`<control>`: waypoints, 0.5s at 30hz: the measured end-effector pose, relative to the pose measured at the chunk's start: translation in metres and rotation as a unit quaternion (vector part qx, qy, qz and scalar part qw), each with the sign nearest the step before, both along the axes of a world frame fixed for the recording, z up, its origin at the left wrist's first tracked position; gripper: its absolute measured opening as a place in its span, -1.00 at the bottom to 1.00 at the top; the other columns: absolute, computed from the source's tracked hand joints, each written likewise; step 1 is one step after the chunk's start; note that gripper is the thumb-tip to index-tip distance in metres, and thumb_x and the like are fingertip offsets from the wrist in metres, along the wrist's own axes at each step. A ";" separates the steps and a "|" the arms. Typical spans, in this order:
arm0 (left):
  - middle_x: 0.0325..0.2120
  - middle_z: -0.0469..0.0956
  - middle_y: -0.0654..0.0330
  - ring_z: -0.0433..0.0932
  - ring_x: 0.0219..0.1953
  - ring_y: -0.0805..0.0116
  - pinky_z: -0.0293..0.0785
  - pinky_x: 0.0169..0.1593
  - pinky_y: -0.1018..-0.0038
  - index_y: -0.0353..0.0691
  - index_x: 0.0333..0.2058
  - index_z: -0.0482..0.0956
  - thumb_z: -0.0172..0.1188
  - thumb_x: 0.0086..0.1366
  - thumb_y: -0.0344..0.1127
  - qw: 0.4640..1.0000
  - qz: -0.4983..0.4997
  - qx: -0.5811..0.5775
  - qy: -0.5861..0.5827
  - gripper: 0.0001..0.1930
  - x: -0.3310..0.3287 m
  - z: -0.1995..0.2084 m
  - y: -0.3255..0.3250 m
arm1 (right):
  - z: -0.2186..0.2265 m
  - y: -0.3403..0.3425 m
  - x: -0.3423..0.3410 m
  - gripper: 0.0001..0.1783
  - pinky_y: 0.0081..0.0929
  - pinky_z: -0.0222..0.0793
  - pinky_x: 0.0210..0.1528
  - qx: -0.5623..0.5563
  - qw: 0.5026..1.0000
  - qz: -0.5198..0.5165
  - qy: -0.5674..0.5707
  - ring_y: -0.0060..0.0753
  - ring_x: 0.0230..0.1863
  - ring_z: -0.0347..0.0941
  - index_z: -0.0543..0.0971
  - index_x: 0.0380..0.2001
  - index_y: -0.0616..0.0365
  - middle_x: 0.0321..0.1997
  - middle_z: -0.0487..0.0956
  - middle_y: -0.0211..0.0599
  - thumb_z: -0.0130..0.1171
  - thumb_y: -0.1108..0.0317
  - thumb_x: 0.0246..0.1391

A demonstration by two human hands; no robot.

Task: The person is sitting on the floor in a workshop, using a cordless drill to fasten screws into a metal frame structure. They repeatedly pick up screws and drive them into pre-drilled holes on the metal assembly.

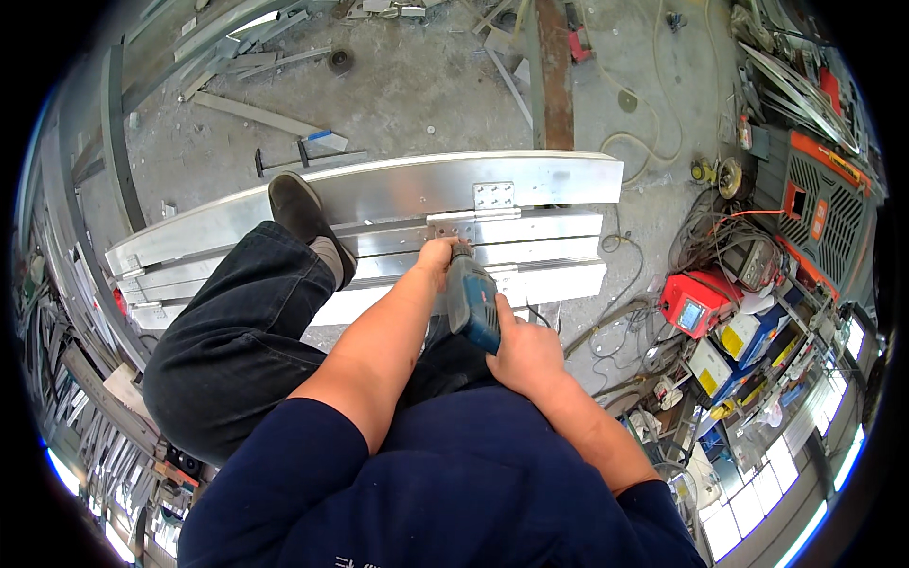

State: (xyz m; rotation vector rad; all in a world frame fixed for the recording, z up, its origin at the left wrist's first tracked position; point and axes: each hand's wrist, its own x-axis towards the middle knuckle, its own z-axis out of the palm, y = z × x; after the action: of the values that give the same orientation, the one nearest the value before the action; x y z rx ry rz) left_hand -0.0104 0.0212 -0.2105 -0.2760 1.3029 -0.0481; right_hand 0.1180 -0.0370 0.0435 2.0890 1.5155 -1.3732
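My right hand (pixel 532 358) is wrapped round the handle of a blue and dark power drill (pixel 473 298). The drill's front end points away from me, down at a metal hinge (pixel 454 230) on the aluminium profiles. Close beside the drill's nose, my left hand (pixel 438 256) has its fingers drawn together at the hinge's near edge; what they pinch is hidden. Another hinge leaf with several holes (pixel 493 195) lies on the far aluminium panel (pixel 398 189). My shoe (pixel 298 210) rests on the panels to the left of the hinge.
A clamp (pixel 284 161) and metal offcuts (pixel 256 114) lie on the concrete floor beyond the panels. To the right stand a red machine with a screen (pixel 696 305), a large orange and grey case (pixel 816 213) and tangled cables (pixel 710 227). Metal strips (pixel 80 402) are stacked at the left.
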 end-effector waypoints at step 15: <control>-0.43 0.56 0.14 0.53 -0.44 0.21 0.55 -0.32 0.20 -0.22 -0.31 0.55 -0.01 0.42 -0.18 1.000 -0.019 -0.005 0.010 -0.74 0.000 -0.005 0.006 | -0.004 0.004 0.001 -0.04 -0.11 0.53 -0.33 -0.023 1.000 -0.014 0.004 0.06 -0.44 0.59 0.24 0.27 0.30 -0.42 0.61 -0.03 0.37 0.26 -0.26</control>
State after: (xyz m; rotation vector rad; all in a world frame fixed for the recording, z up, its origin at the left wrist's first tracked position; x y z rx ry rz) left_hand -0.0100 0.0277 -0.2151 -0.2611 1.3271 -0.0833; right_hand 0.1192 -0.0334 0.0391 2.0869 1.4498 -1.4137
